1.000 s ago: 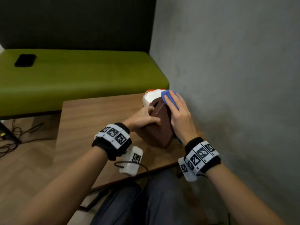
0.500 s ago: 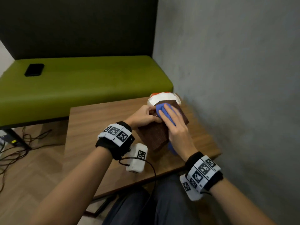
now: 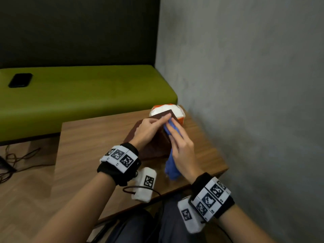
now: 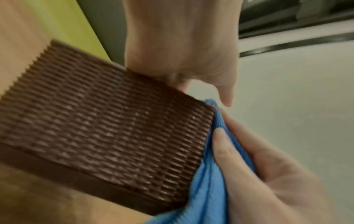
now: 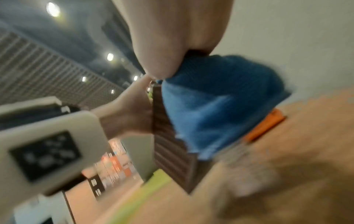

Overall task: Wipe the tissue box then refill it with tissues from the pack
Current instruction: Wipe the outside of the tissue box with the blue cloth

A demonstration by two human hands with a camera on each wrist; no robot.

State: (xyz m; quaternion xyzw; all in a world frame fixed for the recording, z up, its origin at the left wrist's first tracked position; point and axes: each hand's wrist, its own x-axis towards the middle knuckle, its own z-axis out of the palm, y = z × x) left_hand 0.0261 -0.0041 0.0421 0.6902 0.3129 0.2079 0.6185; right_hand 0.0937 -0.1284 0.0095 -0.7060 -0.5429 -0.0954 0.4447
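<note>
The brown ribbed tissue box (image 3: 151,149) stands tilted on the wooden table (image 3: 91,146), close to the wall. My left hand (image 3: 157,121) lies over its top and grips its upper edge; the left wrist view shows the ribbed face (image 4: 105,128) under my palm. My right hand (image 3: 177,137) holds a blue cloth (image 3: 171,167) and presses it against the box's right side (image 5: 168,144). The cloth's loose end hangs below my palm. Just behind the box lies the white and orange tissue pack (image 3: 177,111), partly hidden.
A grey wall (image 3: 245,85) runs along the table's right edge. Beyond the table stands a green bench (image 3: 87,95) with a black phone (image 3: 20,80) on it. Cables (image 3: 17,158) lie on the floor at the left.
My left hand moved from the box's near side up onto its top. My right hand slid the cloth from the far top corner down along the right side, and the box turned.
</note>
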